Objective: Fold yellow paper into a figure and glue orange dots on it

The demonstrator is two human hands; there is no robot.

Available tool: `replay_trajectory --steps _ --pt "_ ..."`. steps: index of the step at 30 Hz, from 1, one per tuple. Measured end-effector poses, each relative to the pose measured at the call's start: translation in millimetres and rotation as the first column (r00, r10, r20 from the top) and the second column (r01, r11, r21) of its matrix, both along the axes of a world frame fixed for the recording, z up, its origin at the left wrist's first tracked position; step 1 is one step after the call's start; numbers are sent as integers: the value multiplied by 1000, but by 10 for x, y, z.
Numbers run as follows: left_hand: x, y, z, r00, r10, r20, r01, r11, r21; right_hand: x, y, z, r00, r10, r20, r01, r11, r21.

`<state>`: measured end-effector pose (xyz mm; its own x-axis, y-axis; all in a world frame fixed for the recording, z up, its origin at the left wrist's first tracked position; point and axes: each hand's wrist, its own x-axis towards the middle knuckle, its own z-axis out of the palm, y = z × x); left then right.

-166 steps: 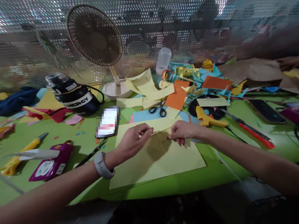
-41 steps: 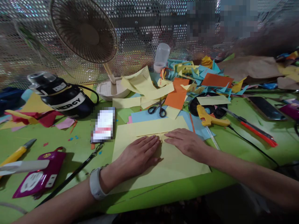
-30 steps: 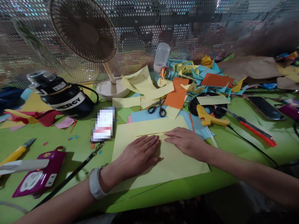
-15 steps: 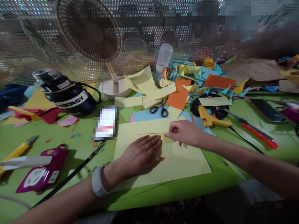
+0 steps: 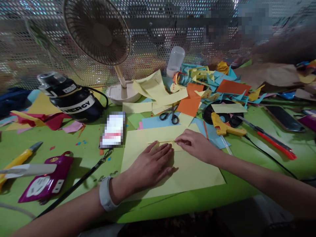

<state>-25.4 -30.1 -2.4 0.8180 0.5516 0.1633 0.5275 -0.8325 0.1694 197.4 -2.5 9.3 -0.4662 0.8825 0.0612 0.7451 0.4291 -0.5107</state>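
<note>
Tabletop (image 5: 91, 136): two hands (image 5: 151, 163) over one sheet (image 5: 197, 176)

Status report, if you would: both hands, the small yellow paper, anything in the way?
Left hand flat, palm down. Right hand fingertips at small yellow paper, grip unclear. Paper lying on large yellow sheet. Scissors beyond sheet, apart from hands.

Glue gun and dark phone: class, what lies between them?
A red-handled tool, probably a cutter, lies slanting between the glue gun and the phone, as the head view shows.
</note>
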Motion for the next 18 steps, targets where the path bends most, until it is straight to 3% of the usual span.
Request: replay_trajectory --steps 3,7,18 --pt "12 -8 -16 1000 8 2 -8 999 32 35 -69 -22 990 61 128 -82 984 160" --pt "2 -9 -28 1000 18 -23 -17 999 46 30 -155 -59 937 45 348 -171 924 343" --pt "18 12 -16 1000 2 -25 -1 999 41 -69 -88 -8 910 9 414 -130 956 265"
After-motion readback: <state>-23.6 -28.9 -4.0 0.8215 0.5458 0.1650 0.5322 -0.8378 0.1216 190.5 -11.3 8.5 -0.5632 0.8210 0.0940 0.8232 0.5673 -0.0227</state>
